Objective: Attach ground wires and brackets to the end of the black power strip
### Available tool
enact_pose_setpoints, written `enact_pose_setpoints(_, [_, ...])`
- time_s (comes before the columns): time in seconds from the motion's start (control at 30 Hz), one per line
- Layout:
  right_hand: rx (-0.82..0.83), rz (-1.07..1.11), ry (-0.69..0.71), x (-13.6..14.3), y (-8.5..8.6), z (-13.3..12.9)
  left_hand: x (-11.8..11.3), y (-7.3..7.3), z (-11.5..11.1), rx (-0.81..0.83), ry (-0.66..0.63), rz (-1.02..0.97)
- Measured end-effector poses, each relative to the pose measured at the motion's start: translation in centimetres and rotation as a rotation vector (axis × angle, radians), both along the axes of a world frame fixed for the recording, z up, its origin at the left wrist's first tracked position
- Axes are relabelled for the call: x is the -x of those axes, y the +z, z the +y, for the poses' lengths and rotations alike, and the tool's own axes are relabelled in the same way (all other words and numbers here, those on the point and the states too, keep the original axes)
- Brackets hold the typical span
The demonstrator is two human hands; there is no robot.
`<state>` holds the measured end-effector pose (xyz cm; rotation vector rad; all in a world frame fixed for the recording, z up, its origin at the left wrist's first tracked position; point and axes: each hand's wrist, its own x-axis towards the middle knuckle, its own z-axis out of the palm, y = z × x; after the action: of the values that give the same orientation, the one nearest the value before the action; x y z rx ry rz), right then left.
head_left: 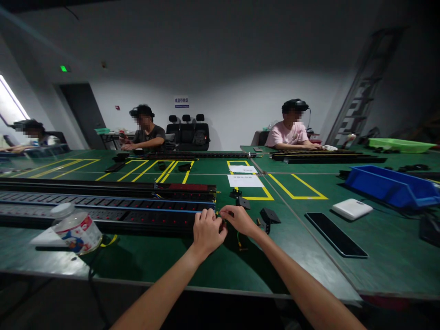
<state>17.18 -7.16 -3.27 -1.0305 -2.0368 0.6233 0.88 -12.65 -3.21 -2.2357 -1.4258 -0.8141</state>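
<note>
Long black power strips [156,219] with rows of sockets and red dots lie side by side on the green table. My left hand [207,233] is closed over the right end of the nearest strip. Beside it, my right hand [239,221] pinches at that same end, fingertips close to the left fingers. Whatever sits in the pinch is too small to make out. A green-yellow wire [239,240] hangs below the right hand onto the table. Black end pieces [270,215] lie just right of my hands, with another black piece [243,202] behind.
A clear plastic jar [77,229] stands at the left. To the right lie a phone [335,233], a white power bank [352,209] and a blue tray [392,188]. Paper sheets [244,181] lie behind my hands. Several people work across the table, one in pink [288,135].
</note>
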Motion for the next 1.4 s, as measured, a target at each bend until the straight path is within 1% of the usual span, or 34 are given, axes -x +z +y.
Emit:
enact_pose_setpoints(0.13, [0.004, 0.007, 0.015, 0.1, 0.0, -0.1, 0.0, 0.0, 0.0, 0.005, -0.002, -0.007])
enact_pose_setpoints(0.3, [-0.008, -0.006, -0.015, 0.2, -0.1, -0.3, 0.0, -0.1, 0.0, 0.014, 0.012, -0.003])
enact_pose_setpoints(0.43, [-0.002, -0.01, 0.026, 0.4, -0.3, -0.3, -0.1, -0.2, -0.1, 0.041, 0.036, 0.011])
enact_pose_setpoints(0.57, [0.007, -0.005, 0.037, 0.4, -0.5, -0.1, -0.1, -0.2, -0.2, 0.058, 0.046, 0.018])
enact_pose_setpoints(0.73, [0.028, 0.01, 0.04, 0.4, -0.9, 0.0, -0.1, -0.2, -0.2, 0.047, 0.047, 0.029])
enact_pose_setpoints(0.93, [0.024, 0.009, 0.089, 0.2, -1.2, 0.2, -0.1, -0.2, -0.2, 0.039, 0.04, 0.034])
enact_pose_setpoints(1.4, [0.039, -0.006, 0.1, 0.2, -1.2, 0.3, -0.1, -0.2, -0.3, 0.049, 0.037, 0.022])
